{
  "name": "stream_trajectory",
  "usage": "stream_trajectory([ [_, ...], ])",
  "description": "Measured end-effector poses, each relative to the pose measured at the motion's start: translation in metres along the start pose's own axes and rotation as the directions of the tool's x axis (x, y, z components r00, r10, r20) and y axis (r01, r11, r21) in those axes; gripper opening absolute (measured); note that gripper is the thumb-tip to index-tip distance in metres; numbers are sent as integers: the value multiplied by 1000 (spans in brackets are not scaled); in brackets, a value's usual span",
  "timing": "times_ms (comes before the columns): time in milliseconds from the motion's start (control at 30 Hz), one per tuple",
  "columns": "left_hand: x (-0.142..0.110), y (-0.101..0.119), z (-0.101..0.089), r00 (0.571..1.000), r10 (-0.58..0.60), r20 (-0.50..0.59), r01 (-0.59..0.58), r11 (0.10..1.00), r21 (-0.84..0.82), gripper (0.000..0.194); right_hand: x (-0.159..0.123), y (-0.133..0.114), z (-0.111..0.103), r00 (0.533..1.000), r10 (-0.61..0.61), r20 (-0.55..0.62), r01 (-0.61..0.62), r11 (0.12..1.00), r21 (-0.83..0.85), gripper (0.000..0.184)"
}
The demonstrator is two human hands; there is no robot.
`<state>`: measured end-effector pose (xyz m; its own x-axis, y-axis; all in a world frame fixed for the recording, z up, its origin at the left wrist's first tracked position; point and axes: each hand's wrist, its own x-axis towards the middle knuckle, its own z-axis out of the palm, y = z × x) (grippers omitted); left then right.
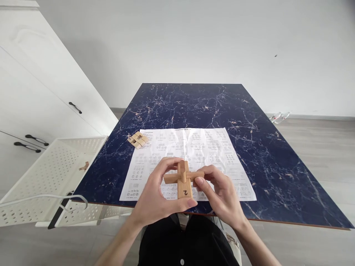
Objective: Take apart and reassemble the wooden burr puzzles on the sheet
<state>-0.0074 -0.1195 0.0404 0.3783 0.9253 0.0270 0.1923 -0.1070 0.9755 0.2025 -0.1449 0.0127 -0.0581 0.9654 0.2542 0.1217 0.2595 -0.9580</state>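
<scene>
Both hands hold a cross-shaped wooden burr puzzle above the near part of a printed sheet. My left hand grips its upright bar, the thumb at the near end by a black mark like a 2 and the fingers at the far end. With thumb and fingers, my right hand pinches the right end of its crossbar. A short rounded piece sticks up where the bars meet. The white instruction sheet, creased and covered with small diagrams, lies flat below. Several notched wooden pieces rest together at its far left corner.
The dark blue marbled table has its near edge at my body. Left of it stands a white perforated basket with a small wooden piece inside and a white cable across it. White cabinets rise behind the basket.
</scene>
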Motion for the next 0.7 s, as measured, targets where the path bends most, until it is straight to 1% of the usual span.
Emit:
stream_trajectory([
  [100,-2,-12,3,995,-26,99,41,988,-150,90,0,4,3,998,67,13,-68,985,157,22],
  [133,-3,-16,5,993,-27,114,50,978,-202,93,1,5,5,996,89,17,-90,975,203,24],
  [200,-6,-23,12,994,-24,103,53,956,-288,95,1,6,9,993,121,17,-121,955,272,25],
  [333,-9,-28,28,999,-31,17,35,925,-378,93,-2,7,18,986,165,-13,-152,934,324,27],
  [400,-9,-27,36,999,-24,-38,7,917,-399,97,-4,7,23,984,179,-25,-160,926,342,27],
  [467,-9,-25,43,998,-10,-69,-20,908,-419,100,-6,8,28,980,197,-26,-173,910,376,26],
  [533,-8,-23,48,996,9,-93,-50,894,-445,97,-8,10,33,974,226,-27,-194,887,419,26],
  [600,-6,-22,54,984,43,-171,-119,879,-462,88,-10,14,38,967,254,-24,-213,855,472,25],
  [700,-1,-21,60,943,83,-323,-229,865,-446,76,-13,19,44,962,271,-1,-227,807,545,26],
])
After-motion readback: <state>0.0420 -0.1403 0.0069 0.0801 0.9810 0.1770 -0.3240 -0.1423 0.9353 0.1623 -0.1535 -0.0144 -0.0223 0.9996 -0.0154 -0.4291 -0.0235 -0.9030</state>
